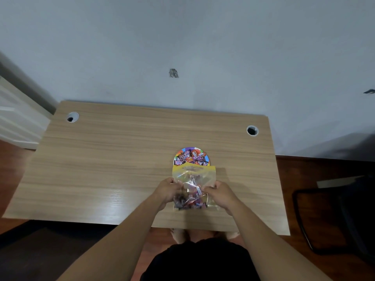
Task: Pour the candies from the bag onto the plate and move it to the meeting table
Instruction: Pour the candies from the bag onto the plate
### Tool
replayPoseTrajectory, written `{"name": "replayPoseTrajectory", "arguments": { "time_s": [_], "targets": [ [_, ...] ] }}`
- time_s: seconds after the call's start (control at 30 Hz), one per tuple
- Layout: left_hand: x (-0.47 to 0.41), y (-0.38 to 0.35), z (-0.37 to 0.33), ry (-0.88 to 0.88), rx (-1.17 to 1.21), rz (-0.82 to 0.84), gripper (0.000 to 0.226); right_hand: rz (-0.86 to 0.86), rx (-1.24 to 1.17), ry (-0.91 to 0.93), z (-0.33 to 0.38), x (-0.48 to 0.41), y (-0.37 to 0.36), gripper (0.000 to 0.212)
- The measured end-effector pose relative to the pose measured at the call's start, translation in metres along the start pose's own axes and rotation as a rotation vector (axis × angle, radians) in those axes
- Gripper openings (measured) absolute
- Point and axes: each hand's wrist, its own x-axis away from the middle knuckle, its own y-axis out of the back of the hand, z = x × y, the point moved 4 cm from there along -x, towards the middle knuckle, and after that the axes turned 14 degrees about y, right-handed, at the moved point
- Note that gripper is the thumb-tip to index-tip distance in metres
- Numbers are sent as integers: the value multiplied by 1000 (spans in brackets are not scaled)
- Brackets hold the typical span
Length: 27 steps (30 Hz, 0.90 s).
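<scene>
both hands, the left hand (pixel 167 189) and right hand (pixel 222 192), pinch the clear bag (pixel 193 185) over the table (pixel 101 159), its long way running from the person outward and its yellow open end pointing at the plate (pixel 191 157) of candies (pixel 190 158).

Dim, even indoor light with a cool grey-blue cast. A pale glare patch shines on the wooden desk (pixel 121 159) in the lower centre of the frame. Soft shadows fall on the wall (pixel 223 47) at the right edge and just behind the desk's far edge. The lower left and right corners sink into near-black. Wide-angle distortion bows the desk edges and stretches the forearms at the bottom. The picture is soft throughout, and print on the candy wrappers (pixel 191 157) is unreadable.
</scene>
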Motion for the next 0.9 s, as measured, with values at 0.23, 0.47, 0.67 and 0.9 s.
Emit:
{"name": "replayPoseTrajectory", "arguments": {
  "time_s": [0.23, 0.47, 0.67, 0.9],
  "targets": [
    [-5, 1, 2, 43, -14, -7, 28, -20, -25, 1, 3, -3, -1, 28],
    [-2, 3, -2, 47, -15, -21, 22, -12, -62, 42, 19, 4, 2, 10],
    [-2, 4, -1, 44, 19, 34, 37, 2, -103, 44, 13, 1, 3, 14],
    [5, -1, -3, 23, 94, 77, 24, -9, -91, 16, 5, -4, 5, 21]
  ]
}}
